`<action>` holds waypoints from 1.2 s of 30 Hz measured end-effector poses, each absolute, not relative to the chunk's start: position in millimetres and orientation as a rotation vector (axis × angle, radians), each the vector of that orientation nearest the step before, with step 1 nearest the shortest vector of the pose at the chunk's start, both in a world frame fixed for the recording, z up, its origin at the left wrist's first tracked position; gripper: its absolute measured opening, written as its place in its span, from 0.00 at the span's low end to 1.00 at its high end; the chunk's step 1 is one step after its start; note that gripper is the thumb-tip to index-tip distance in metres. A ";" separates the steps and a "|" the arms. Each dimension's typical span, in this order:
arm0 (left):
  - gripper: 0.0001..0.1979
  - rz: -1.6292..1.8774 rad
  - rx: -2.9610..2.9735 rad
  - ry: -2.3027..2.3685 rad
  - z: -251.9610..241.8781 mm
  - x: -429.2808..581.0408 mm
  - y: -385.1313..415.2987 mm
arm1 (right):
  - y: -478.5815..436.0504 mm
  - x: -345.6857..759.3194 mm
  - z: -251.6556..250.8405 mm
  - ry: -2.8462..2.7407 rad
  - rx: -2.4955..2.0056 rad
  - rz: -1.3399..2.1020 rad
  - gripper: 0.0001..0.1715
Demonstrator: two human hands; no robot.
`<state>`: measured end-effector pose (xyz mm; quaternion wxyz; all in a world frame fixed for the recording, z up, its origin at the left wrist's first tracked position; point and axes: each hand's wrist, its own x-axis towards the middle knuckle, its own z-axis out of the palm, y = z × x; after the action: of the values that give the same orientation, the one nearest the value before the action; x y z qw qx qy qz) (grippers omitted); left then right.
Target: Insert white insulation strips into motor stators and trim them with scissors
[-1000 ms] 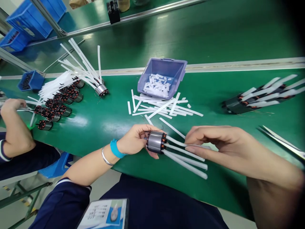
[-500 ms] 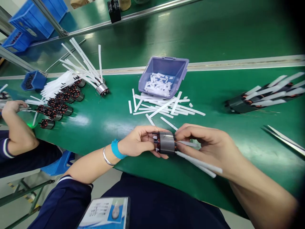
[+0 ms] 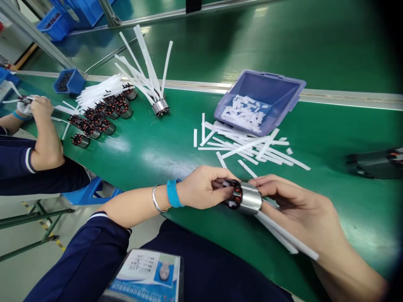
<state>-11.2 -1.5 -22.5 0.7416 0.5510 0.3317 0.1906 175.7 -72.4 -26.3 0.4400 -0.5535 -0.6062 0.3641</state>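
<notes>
From the head view, we hold the core [image 3: 251,199] above the near side of the bench [image 3: 157,151], lying on its side between our hands. Our left hand [image 3: 209,188] pinches its wired left end between thumb and fingers, probably to steady it while leaving the metal wall free. Our right hand [image 3: 299,214] bends its fingers and thumb around the other end, where white tubes [image 3: 289,239] slant out toward our lap; those fingers hide the tube roots, so we cannot tell whether they pinch one. The sideways hold seems meant to let us reach both ends.

Just beyond our hands lie loose strips [image 3: 248,147], heaped against the tub [image 3: 288,100] of short pieces, presumably for easy reach; they crowd the bench ahead. To the left stand a tubed core [image 3: 161,108] and clustered cores [image 3: 94,126], near a co-worker's arm [image 3: 47,142]. A dark cylinder [image 3: 373,163] lies right, cut off by the frame.
</notes>
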 end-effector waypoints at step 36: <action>0.19 0.268 0.944 0.582 -18.7 -13.1 0.1 | -69.2 226.9 21.1 -1.595 -1.221 1.324 0.11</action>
<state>-13.1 0.1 -18.7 0.8418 0.4467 0.2755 0.1267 226.9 -69.2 21.1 0.3596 -0.4737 -0.6186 0.5134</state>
